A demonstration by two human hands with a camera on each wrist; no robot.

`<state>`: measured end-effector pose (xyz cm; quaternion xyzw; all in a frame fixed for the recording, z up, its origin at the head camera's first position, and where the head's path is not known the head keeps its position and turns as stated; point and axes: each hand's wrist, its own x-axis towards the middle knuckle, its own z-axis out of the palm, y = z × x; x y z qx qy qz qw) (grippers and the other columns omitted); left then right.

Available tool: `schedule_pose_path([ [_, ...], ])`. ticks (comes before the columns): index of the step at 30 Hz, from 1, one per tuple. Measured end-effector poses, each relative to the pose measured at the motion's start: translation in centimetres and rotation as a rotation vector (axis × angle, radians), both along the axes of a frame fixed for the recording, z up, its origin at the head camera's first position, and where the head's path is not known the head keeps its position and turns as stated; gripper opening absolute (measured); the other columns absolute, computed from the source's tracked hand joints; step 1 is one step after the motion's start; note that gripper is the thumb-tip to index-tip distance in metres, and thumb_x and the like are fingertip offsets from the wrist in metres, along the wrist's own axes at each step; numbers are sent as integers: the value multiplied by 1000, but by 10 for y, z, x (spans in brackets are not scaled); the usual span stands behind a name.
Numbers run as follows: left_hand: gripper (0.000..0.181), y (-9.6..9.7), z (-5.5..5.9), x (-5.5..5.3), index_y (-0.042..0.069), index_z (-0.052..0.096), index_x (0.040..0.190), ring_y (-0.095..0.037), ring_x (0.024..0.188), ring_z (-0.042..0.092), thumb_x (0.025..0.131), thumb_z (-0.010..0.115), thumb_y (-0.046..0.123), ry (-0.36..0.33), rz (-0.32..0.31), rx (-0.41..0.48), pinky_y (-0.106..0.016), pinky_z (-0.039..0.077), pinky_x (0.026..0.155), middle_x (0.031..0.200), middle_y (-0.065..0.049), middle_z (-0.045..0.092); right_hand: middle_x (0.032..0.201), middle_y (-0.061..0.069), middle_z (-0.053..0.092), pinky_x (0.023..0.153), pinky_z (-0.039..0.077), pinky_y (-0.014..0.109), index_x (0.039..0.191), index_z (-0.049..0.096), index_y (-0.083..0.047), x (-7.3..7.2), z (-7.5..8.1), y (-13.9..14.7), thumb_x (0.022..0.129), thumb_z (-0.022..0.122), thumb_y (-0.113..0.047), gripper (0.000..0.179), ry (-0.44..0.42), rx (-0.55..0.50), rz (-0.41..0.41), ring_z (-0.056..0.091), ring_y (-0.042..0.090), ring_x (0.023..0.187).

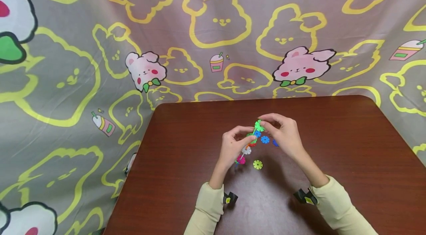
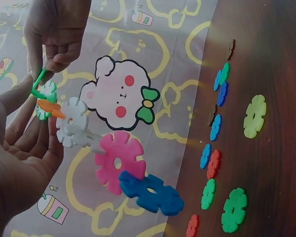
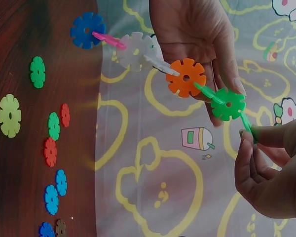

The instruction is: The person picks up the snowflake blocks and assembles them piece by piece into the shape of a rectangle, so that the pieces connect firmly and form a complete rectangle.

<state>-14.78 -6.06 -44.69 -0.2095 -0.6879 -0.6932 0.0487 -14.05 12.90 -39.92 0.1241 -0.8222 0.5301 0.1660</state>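
Note:
Above the table, both hands hold a chain of interlocked plastic snowflake discs. In the right wrist view it runs from a blue disc (image 3: 81,30) through pink, white and orange (image 3: 175,85) discs to green ones (image 3: 222,107). My left hand (image 1: 233,146) grips the chain near its green end, thumb against a green disc. With thumb and fingertips, my right hand (image 1: 287,133) pinches the green disc (image 1: 258,126) at the very end. The blue end hangs free, next to the pink disc (image 2: 104,165) in the left wrist view.
Loose snowflake discs lie on the brown table (image 1: 186,175): a yellow-green one (image 1: 255,167), blue ones (image 1: 264,139), and several red, green and brown ones. A patterned cloth (image 1: 233,79) hangs behind and at the sides of the table.

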Motion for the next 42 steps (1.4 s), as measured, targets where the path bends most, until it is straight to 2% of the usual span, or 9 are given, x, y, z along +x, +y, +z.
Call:
schedule_pose_path([
  [8, 20, 0, 0, 0, 0, 77, 109, -23, 83, 69, 90, 80, 6, -4, 16, -11, -25, 56, 71, 102, -11, 77, 86, 9, 74, 60, 59, 27, 107, 77, -1, 1, 1, 0, 96, 74, -5, 13, 16, -2, 0, 68, 9, 64],
  [12, 21, 0, -1, 0, 0, 77, 109, -27, 84, 70, 90, 81, 8, -2, 15, -10, -26, 56, 72, 104, -20, 75, 92, 11, 75, 62, 61, 31, 111, 77, 0, 2, 2, 1, 96, 72, 0, 16, 44, 5, 26, 70, 8, 66],
  [16, 21, 0, -1, -1, -1, 77, 110, -32, 85, 69, 90, 80, 7, -4, 6, -1, -26, 56, 72, 106, -26, 73, 96, 9, 76, 61, 59, 29, 111, 77, -1, 2, 2, 0, 95, 71, 2, 17, 81, 34, 40, 69, 9, 65],
  [21, 21, 0, 0, 0, 0, 77, 110, -22, 84, 69, 91, 80, 8, -4, 5, -8, -27, 56, 73, 107, -26, 73, 91, 5, 75, 59, 54, 21, 110, 78, -3, 2, 2, 0, 96, 71, 1, 16, 98, 50, 21, 65, 10, 64],
  [25, 21, 0, 1, 0, 1, 77, 110, -13, 85, 69, 91, 80, 8, -1, 8, -14, -28, 57, 74, 107, -21, 75, 87, 4, 73, 56, 50, 20, 108, 78, -3, 2, 2, 0, 95, 71, 1, 15, 99, 61, -2, 62, 12, 62],
  [30, 21, 0, 1, 0, -1, 76, 110, -11, 85, 68, 91, 80, 7, -7, 2, -5, -27, 57, 76, 107, -24, 74, 85, 2, 72, 54, 47, 21, 108, 78, -4, 2, 3, 0, 95, 73, -1, 14, 114, 82, 1, 60, 19, 62],
  [34, 21, 1, 0, 0, -1, 76, 110, -11, 86, 68, 90, 80, 6, -14, 4, -5, -29, 58, 77, 107, -21, 75, 84, 0, 71, 52, 45, 22, 107, 79, -4, 2, 4, 1, 94, 74, 0, 14, 135, 104, 13, 57, 17, 60],
  [38, 21, 2, 0, 0, 0, 76, 110, -11, 88, 68, 90, 80, 6, -18, 8, -11, -28, 57, 78, 106, -16, 76, 87, 2, 72, 55, 50, 23, 109, 79, -3, 0, 4, 2, 95, 71, 4, 17, 139, 106, 47, 60, 11, 61],
  [42, 23, 2, 0, 0, 0, 75, 111, -11, 91, 68, 90, 81, 6, -26, 11, -13, -27, 56, 81, 107, -15, 75, 90, 5, 73, 60, 56, 24, 112, 77, -1, 0, 4, 3, 96, 67, 7, 21, 105, 80, 89, 67, 10, 65],
])
